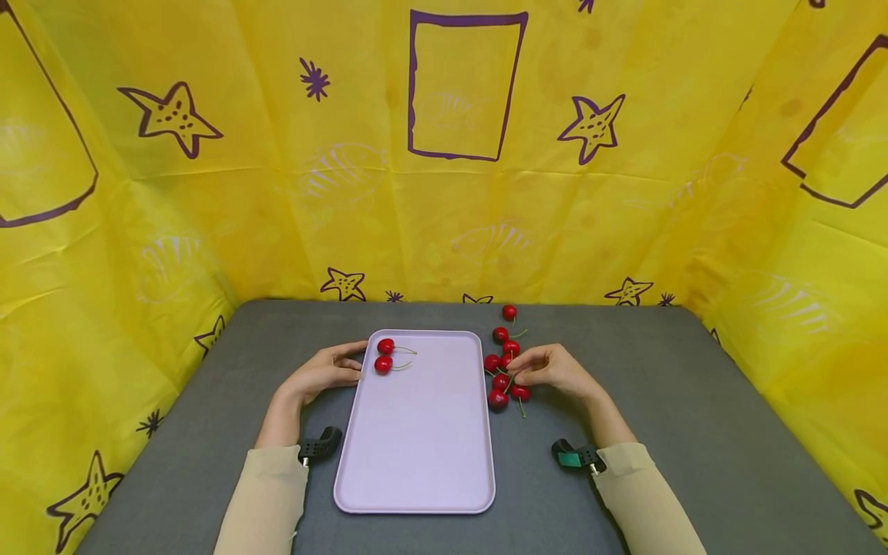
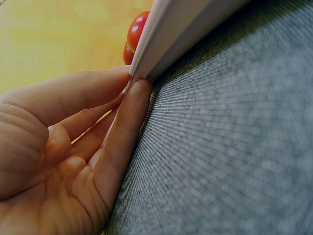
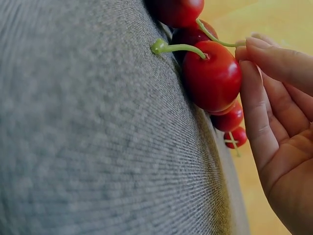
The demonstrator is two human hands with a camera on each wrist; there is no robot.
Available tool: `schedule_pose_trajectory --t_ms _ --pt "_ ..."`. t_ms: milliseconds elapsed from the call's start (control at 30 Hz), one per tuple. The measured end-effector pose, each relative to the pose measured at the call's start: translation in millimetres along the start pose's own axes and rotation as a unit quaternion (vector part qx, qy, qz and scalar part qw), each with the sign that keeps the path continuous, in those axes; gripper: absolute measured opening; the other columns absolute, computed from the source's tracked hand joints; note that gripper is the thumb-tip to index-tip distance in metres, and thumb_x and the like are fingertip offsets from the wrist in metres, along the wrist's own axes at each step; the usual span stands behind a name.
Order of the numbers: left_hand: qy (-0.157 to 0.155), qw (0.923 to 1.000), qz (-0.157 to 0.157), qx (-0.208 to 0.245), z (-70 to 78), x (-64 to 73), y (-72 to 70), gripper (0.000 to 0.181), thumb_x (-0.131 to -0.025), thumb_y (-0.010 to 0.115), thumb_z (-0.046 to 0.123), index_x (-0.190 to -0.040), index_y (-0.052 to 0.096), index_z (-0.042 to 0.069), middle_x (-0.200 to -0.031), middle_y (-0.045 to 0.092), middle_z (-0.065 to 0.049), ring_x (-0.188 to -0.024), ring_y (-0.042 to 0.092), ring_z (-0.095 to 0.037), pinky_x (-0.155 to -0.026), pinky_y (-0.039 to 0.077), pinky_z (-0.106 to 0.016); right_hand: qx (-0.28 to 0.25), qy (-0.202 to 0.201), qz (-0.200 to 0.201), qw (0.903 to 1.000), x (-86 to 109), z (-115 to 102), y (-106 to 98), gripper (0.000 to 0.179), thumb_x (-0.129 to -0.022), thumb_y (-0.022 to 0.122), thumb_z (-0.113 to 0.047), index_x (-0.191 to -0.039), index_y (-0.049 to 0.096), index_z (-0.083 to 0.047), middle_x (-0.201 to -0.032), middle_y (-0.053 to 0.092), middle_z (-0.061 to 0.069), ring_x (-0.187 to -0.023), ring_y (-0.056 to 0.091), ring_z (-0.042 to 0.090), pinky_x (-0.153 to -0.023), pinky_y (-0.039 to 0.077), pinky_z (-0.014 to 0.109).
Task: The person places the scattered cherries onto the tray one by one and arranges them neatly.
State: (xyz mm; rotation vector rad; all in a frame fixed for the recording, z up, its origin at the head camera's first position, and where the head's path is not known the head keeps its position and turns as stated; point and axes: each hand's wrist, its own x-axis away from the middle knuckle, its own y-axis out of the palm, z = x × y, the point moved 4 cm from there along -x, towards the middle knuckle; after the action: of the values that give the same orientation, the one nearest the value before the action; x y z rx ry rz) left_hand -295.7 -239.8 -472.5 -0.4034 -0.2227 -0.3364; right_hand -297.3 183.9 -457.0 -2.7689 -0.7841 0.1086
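Note:
My left hand (image 1: 329,371) grips the left rim of a pale lilac tray (image 1: 419,447), with thumb and fingertips meeting at its edge in the left wrist view. Two red cherries lie at the tray's far left corner, the upper cherry (image 1: 385,347) just beyond the lower cherry (image 1: 383,364). Beside the tray's right edge, my right hand (image 1: 555,370) pinches a green cherry stem (image 3: 215,36) between thumb and fingertip. That stem leads to a cherry (image 1: 498,398) at the near end of a loose cluster. Another cherry (image 3: 212,76) sits close to the fingertips.
Several more cherries lie on the grey tabletop (image 1: 624,385), trailing away to a single far cherry (image 1: 509,312). A yellow cloth (image 1: 444,231) with drawn stars and fish hangs around the back and sides. A black wrist mount (image 1: 321,444) extends from the left sleeve.

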Motion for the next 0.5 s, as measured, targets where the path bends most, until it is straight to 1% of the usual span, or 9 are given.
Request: schedule_pose_trajectory --t_ms 267,500 --pt "0.002 1.0000 -0.004 0.003 -0.7 -0.1 0.0 0.073 -0.089 0.071 0.017 -0.153 0.036 0.011 -0.115 0.063 -0.016 -0.097 0.060 -0.018 -0.093 0.057 -0.030 0.013 -0.002 0.000 0.9999 -0.2 -1.7 2.3 0.027 -0.083 0.075 -0.004 -0.105 0.070 0.011 -0.093 0.078 0.000 -0.081 0.072 0.004 -0.077 0.059 0.020" --pt "0.006 1.0000 -0.004 0.004 -1.0 -0.2 -0.1 0.073 -0.089 0.071 0.017 -0.153 0.037 0.011 -0.115 0.063 -0.017 -0.097 0.059 -0.018 -0.091 0.057 -0.028 0.015 0.002 0.007 0.9999 -0.7 -1.2 2.8 0.026 -0.082 0.076 -0.003 -0.103 0.070 0.012 -0.088 0.077 -0.008 -0.080 0.072 0.004 -0.076 0.059 0.020"
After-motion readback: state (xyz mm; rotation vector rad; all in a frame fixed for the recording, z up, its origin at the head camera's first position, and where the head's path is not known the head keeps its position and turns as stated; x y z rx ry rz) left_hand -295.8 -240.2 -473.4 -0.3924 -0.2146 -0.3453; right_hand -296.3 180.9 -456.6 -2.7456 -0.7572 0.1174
